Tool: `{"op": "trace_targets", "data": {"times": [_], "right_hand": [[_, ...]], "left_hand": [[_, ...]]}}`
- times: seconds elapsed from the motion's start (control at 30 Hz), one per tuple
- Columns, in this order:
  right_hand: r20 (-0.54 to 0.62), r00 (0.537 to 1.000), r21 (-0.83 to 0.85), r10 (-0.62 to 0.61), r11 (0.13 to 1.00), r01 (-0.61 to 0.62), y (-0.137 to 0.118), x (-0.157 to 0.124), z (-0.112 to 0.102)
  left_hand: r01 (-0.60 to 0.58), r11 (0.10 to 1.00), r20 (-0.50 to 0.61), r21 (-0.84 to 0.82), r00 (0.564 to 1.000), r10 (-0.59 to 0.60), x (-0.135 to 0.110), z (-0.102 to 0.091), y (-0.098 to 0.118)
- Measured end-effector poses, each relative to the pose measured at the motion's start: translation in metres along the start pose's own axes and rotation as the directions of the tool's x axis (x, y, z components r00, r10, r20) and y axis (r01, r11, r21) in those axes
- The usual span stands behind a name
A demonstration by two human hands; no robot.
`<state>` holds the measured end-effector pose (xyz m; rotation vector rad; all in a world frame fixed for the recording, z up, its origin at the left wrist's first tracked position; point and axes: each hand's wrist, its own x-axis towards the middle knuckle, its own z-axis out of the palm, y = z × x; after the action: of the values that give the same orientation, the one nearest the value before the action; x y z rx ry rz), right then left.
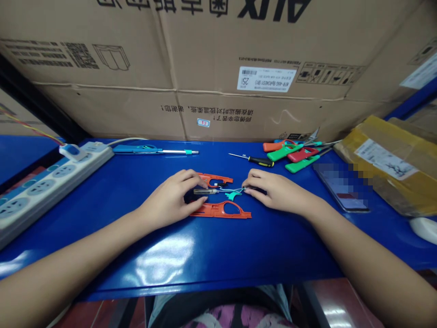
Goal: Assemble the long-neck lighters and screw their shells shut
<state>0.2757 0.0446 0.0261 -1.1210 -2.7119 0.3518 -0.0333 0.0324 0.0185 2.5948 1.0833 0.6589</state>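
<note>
Parts of an opened long-neck lighter lie on the blue table. My left hand (174,196) has its thumb and fingertips closed around the clear fuel tank (205,192), above the orange shell halves. The lower orange half-shell (218,210) lies below the tank; the upper orange half-shell (221,178) is partly hidden behind my left fingers. My right hand (268,189) pinches the end of the thin wires (235,190) running from the tank; its fingers hide the exact tip. A green trigger (233,196) sits between the hands, below the wires.
A yellow-black screwdriver (261,161) lies behind my hands. Several colored lighters (293,152) are piled at back right, by a phone (344,191) and a taped carton (392,164). A blue lighter (139,149) and power strip (44,184) are left. A large cardboard box (205,54) stands behind.
</note>
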Motion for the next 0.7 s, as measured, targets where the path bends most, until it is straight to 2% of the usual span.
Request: {"op": "trace_targets", "data": {"times": [0.13,0.23,0.37,0.57,0.63,0.7], "right_hand": [[-0.058,0.997,-0.029,-0.042,0.999,0.04,0.002,0.0,-0.002],[-0.102,0.991,-0.019,-0.083,0.997,0.081,-0.002,0.0,-0.004],[-0.09,0.99,-0.028,-0.11,0.994,0.107,-0.009,0.002,0.001],[-0.099,0.987,-0.019,-0.124,0.992,0.123,-0.012,0.006,0.012],[-0.164,0.98,0.021,-0.117,0.992,0.122,-0.011,0.006,0.01],[-0.243,0.967,0.04,-0.077,0.995,0.089,-0.007,0.006,0.007]], "left_hand": [[-0.071,0.997,0.037,0.037,0.997,0.07,-0.001,-0.003,0.003],[-0.153,0.984,0.116,0.087,0.983,0.143,-0.002,-0.006,0.005],[-0.224,0.972,0.184,0.066,0.96,0.208,-0.002,-0.005,0.007],[-0.292,0.955,0.2,-0.055,0.934,0.297,-0.004,0.002,0.011],[-0.288,0.955,0.173,-0.074,0.939,0.297,-0.005,0.003,0.012],[-0.253,0.964,0.099,-0.077,0.961,0.26,-0.005,0.002,0.011]]}}
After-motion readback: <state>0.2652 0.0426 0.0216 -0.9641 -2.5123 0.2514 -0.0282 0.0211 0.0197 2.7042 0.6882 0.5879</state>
